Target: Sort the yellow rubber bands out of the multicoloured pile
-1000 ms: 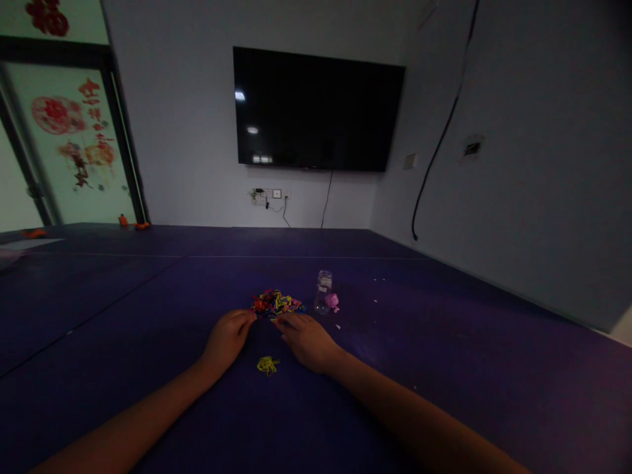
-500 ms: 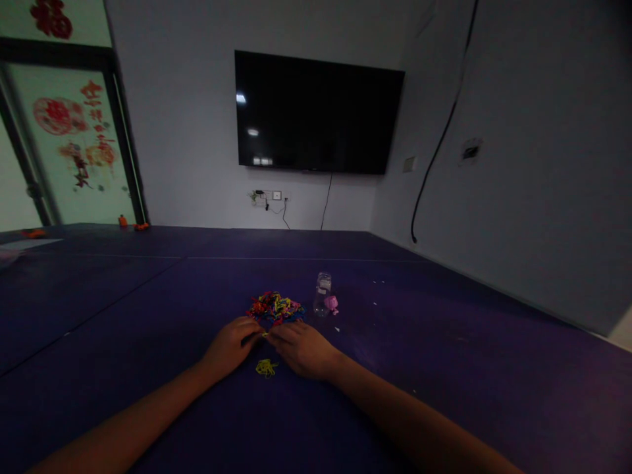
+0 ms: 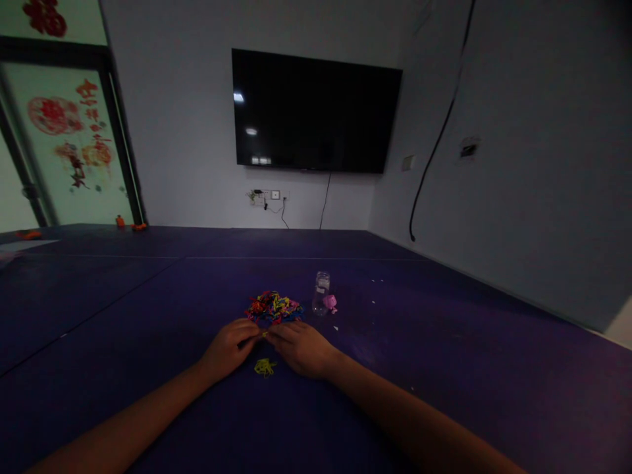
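Observation:
My left hand (image 3: 232,347) and my right hand (image 3: 302,347) meet fingertip to fingertip, both closed in a pinch. Between them shows a small yellow rubber band (image 3: 264,334), gripped from either side. Just beyond my fingers lies a heap of multicoloured rubber bands (image 3: 274,306), red, yellow, blue and pink. Nearer to me, below the gap between my hands, rests a small loose pile of yellow rubber bands (image 3: 265,367). The fingertips are small and dark in the view, so their exact hold is partly hidden.
A clear bottle (image 3: 320,294) stands right of the heap, with a small pink object (image 3: 330,303) beside it. White scraps (image 3: 336,328) dot the purple floor mat (image 3: 444,368). A television (image 3: 316,112) hangs on the far wall; a black cable (image 3: 437,151) dangles at the right.
The whole view has shifted very slightly. Both hands stay pinched together at the same spot, and the piles have not visibly changed.

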`<state>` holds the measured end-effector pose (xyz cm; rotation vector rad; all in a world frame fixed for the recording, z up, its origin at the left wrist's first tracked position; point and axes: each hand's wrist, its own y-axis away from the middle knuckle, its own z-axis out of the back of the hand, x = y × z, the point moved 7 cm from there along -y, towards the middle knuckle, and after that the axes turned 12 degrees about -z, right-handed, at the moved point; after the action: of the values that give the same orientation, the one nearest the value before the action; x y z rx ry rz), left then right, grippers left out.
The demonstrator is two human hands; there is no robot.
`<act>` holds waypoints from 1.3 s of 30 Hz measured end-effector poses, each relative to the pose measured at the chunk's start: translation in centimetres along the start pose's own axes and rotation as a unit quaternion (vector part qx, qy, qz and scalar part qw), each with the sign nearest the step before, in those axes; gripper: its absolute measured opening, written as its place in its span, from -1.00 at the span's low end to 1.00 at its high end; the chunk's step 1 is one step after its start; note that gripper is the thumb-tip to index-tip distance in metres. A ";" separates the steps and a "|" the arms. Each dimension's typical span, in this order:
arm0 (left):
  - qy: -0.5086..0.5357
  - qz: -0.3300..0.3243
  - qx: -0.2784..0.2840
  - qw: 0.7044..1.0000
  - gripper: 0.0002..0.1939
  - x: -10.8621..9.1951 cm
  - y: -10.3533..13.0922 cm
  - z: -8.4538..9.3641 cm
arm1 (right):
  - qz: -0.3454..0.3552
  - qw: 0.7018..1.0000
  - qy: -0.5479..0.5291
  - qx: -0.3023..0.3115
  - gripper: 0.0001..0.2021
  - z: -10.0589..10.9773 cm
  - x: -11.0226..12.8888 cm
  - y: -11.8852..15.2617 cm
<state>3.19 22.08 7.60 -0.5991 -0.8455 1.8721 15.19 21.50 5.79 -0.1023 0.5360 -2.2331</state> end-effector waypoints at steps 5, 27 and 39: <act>0.000 -0.020 0.003 1.000 -0.78 -0.1 0.0 -0.1 | 0.011 1.000 0.018 -0.004 -0.67 -0.2 0.1 0.0; 0.151 0.135 0.098 0.974 -0.81 1.7 0.4 -1.6 | -0.001 1.000 0.000 -0.021 -0.70 -0.2 -0.3 0.2; 0.255 0.167 0.137 0.943 -0.67 1.8 0.4 -2.2 | -0.099 0.995 -0.018 -0.015 -0.75 -0.6 -2.0 -0.2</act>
<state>3.77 24.23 5.79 -1.0377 -0.1439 1.9537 16.24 23.36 5.52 -0.2198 0.5603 -2.4119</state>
